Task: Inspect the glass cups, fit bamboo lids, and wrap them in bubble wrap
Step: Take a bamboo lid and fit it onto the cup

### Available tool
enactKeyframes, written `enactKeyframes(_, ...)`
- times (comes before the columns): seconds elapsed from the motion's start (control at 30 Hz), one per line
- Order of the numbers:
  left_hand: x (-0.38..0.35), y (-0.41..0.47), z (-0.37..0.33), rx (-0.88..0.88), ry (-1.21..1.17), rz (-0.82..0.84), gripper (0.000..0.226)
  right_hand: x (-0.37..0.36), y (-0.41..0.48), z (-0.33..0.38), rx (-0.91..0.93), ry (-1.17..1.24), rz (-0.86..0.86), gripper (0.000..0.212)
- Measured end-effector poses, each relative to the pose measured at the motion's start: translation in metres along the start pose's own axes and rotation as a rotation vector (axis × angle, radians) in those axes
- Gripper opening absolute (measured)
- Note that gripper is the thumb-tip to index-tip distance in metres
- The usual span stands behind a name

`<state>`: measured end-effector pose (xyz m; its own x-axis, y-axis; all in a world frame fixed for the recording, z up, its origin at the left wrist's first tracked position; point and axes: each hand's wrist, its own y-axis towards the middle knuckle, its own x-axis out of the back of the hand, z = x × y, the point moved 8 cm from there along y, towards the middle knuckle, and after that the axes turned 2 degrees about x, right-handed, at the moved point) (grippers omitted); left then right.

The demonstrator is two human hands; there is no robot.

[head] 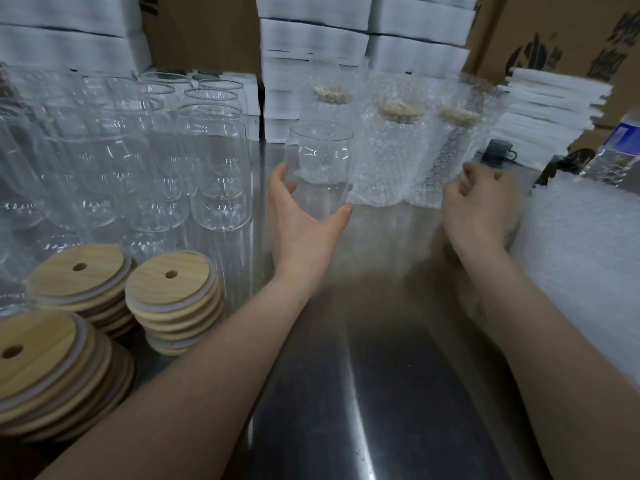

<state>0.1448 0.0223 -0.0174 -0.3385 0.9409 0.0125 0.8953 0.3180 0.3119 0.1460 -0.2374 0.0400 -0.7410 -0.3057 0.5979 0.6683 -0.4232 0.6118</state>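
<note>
A clear glass cup (pixel 320 157) is being held upright above the steel table (pixel 381 375) by the left hand (pixel 304 220). Its lower part is being gripped between the thumb on the right and the fingers curled round the left side. No lid is being carried on its open mouth.

Just behind and to the right of it, three bubble-wrapped cups (pixel 391 161) with bamboo lids showing through the wrap are being kept standing in a row on the table. The right hand (pixel 474 206) is being held with its fingers curled at the lower right edge of the rightmost wrapped cup (pixel 450 150). Whether the wrap is being pinched cannot be told, as this part is blurred.

On the left, a crowd of unwrapped glass cups (pixel 214 161) is being kept upright, close together. In front of them, three stacks of bamboo lids (pixel 173 282), each lid with a small round hole, are being stored near the left forearm.

At the right edge, a pile of bubble wrap (pixel 581 254) is being kept beside the right forearm, with a water bottle (pixel 620 150) behind it. Along the back, white foam boxes (pixel 311 39) and cardboard boxes (pixel 554 29) are being stacked.
</note>
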Motion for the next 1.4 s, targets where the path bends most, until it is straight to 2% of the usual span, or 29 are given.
enactKeyframes(0.07, 0.003, 0.001, 0.000, -0.013, 0.015, -0.028, 0.096, -0.005, -0.001, 0.010, -0.012, 0.320, 0.013, 0.037)
enactKeyframes(0.1, 0.004, 0.001, -0.001, -0.020, 0.023, -0.038, 0.096, -0.011, -0.003, 0.011, -0.101, 0.523, 0.041, 0.033)
enactKeyframes(0.2, 0.005, 0.003, 0.001, -0.021, 0.040, -0.049, 0.097, -0.052, -0.028, 0.023, -0.593, 1.269, 0.280, 0.018)
enactKeyframes(0.23, 0.005, 0.003, 0.001, -0.022, 0.046, -0.051, 0.097, -0.064, -0.037, 0.031, -0.704, 1.456, 0.352, 0.016)
enactKeyframes(0.3, 0.005, 0.004, 0.000, -0.030, 0.066, -0.049, 0.100, -0.075, -0.050, 0.042, -0.798, 1.606, 0.451, 0.020)
enactKeyframes(0.37, 0.005, 0.003, -0.001, -0.046, 0.079, -0.045, 0.105, -0.079, -0.057, 0.050, -0.792, 1.633, 0.527, 0.022)
enactKeyframes(0.47, 0.008, 0.000, -0.010, -0.111, 0.087, -0.079, 0.113, -0.077, -0.060, 0.056, -0.677, 1.570, 0.606, 0.017)
enactKeyframes(0.6, 0.013, -0.008, -0.031, -0.265, 0.201, -0.135, 0.106, -0.073, -0.061, 0.053, -0.570, 1.440, 0.592, 0.054)
enactKeyframes(0.63, 0.014, -0.011, -0.038, -0.320, 0.246, -0.152, 0.101, -0.072, -0.061, 0.053, -0.559, 1.418, 0.590, 0.057)
enactKeyframes(0.77, 0.011, -0.028, -0.065, -0.575, 0.427, -0.201, 0.083, -0.065, -0.060, 0.054, -0.512, 1.319, 0.566, 0.043)
enactKeyframes(0.9, -0.006, -0.044, -0.077, -0.729, 0.592, -0.138, 0.082, -0.064, -0.059, 0.053, -0.475, 1.296, 0.573, 0.026)
enactKeyframes(1.0, -0.015, -0.054, -0.085, -0.840, 0.634, -0.103, 0.073, -0.065, -0.056, 0.055, -0.426, 1.284, 0.575, 0.015)
enactKeyframes(1.2, -0.040, -0.068, -0.082, -0.938, 0.661, 0.179, 0.059, -0.074, -0.055, 0.048, -0.533, 1.358, 0.526, 0.025)
enactKeyframes(1.27, -0.052, -0.070, -0.074, -0.906, 0.725, 0.322, 0.061, -0.076, -0.056, 0.049, -0.565, 1.362, 0.536, 0.024)
enactKeyframes(1.33, -0.064, -0.069, -0.058, -0.817, 0.849, 0.461, 0.069, -0.077, -0.058, 0.050, -0.611, 1.366, 0.546, 0.036)
enactKeyframes(1.4, -0.071, -0.066, -0.043, -0.764, 0.967, 0.508, 0.077, -0.076, -0.056, 0.052, -0.592, 1.369, 0.538, 0.043)
